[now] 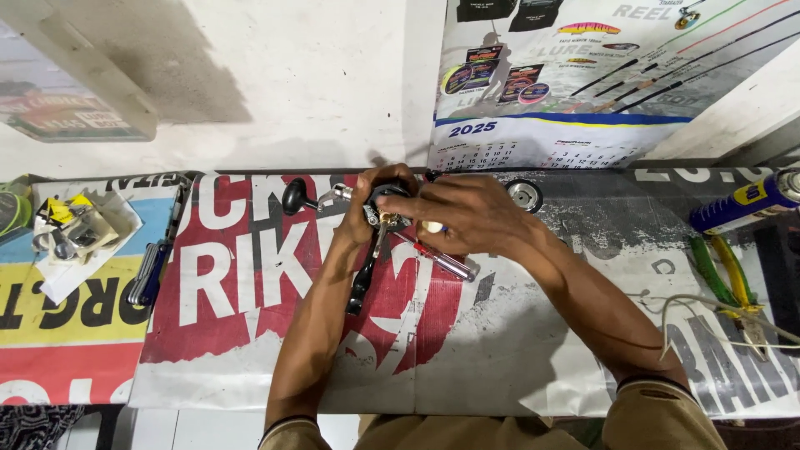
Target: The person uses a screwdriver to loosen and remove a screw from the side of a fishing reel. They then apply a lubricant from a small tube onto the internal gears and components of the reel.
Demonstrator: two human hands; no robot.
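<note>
Hands meet at the centre of a workbench covered with a printed banner [250, 333] in red, white and grey. Left hand [367, 208] is closed around a black fishing reel [387, 200], holding it just above the bench at about twelve o'clock from the person's body. A crank arm with a black knob [293, 196] sticks out from the reel toward nine o'clock. Right hand [462, 212] curls over the reel from three o'clock, fingers bent and touching its side; whether it pinches a small part cannot be told. Directly under the hands, a screwdriver with a red and clear handle [446, 262] lies on the banner, and a black tool [360, 287] rests just beside it, pointing toward six o'clock. A round metal cap [524, 195] sits near the right hand at two o'clock. Far out at three o'clock lie a blue and yellow spray can [746, 204] and green-handled pliers [725, 279]. At nine o'clock, well apart, a set of hex keys [150, 273] lies beside a paper sheet holding small reel parts [71, 233]. A wall calendar [533, 142] hangs at twelve o'clock.
</note>
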